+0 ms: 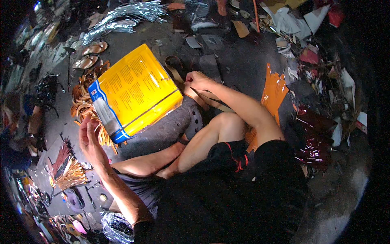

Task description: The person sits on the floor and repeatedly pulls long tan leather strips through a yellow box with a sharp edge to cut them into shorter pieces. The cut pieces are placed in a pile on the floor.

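Here, right hand (198, 80) pinching flat strip (174, 74), left hand (89, 140) loosely parted, glossy yellow box (132, 87)

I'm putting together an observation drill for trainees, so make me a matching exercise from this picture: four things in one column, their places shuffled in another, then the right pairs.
Things
1. Yellow container
2. Orange strips
3. Silvery strips
4. Dark red strips

Places
A. Near the picture's top edge, left of centre
B. To the right of the orange strips
C. Between the left hand and the right hand
D. Partly hidden by the right forearm

Pairs: 1-C, 2-D, 3-A, 4-B
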A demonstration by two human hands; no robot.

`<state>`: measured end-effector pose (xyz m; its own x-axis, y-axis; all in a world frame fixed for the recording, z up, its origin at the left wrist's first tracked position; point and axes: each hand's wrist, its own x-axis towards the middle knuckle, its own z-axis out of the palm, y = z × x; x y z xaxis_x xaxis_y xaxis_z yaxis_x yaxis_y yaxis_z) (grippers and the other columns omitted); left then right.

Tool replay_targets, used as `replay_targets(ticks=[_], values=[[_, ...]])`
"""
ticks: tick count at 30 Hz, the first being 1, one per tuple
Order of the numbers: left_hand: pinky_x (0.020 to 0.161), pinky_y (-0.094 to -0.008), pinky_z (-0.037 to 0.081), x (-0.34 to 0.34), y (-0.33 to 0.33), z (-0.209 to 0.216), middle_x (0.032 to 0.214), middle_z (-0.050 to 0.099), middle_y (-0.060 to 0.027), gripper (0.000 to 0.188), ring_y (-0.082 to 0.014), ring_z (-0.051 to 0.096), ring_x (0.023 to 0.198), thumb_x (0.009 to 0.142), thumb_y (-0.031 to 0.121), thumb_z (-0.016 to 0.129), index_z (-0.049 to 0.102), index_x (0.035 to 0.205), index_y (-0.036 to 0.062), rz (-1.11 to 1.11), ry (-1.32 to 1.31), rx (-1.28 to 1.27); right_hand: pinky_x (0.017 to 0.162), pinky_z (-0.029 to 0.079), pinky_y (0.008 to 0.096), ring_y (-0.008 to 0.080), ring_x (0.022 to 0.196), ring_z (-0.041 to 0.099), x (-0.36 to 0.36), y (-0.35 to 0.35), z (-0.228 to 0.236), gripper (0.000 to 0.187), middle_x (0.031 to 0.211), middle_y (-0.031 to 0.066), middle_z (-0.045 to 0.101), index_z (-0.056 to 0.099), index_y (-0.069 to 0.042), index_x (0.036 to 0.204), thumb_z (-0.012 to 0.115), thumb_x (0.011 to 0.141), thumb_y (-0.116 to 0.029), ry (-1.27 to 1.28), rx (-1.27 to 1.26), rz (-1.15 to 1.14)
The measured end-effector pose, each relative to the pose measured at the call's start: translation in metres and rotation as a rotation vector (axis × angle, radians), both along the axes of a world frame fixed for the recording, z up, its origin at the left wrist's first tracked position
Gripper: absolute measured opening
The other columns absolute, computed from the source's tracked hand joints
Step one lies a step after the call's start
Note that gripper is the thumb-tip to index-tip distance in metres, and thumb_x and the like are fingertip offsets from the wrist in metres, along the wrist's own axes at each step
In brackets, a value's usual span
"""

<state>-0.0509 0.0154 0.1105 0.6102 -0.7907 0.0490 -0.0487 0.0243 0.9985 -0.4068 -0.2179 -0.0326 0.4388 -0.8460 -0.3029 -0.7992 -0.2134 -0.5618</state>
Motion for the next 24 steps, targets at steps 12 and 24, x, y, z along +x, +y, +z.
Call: replay_targets(ticks=[12,24], values=[[0.089,-0.032,0.045,-0.119,-0.041,0.092,0.107,0.064,-0.0119,0.034,-0.0204,0.06,0.101,0.09,0.025,0.06,0.058,0.115,0.0016,-0.541,-0.25,-0.357,0.068,0.05,0.0293,0.0139,0.074,0.063,0.058,0.104,0.298,0.014,0.076,0.0077,0.065,0.063,0.0,0.088,0.061,0.086,-0.013,-0.4,-0.15,0.603],[0.063,-0.0222,0.045,0.044,0.007,0.032,0.075,0.06,0.0009,0.021,-0.0068,0.054,0.068,0.091,0.021,0.062,0.063,0.089,0.0006,-0.597,-0.055,0.316,0.068,0.047,0.0286,0.0094,0.074,0.057,0.033,0.034,0.241,0.017,0.073,0.0041,0.062,0.062,0.0,0.084,0.062,0.085,-0.017,-0.194,-0.218,0.201]])
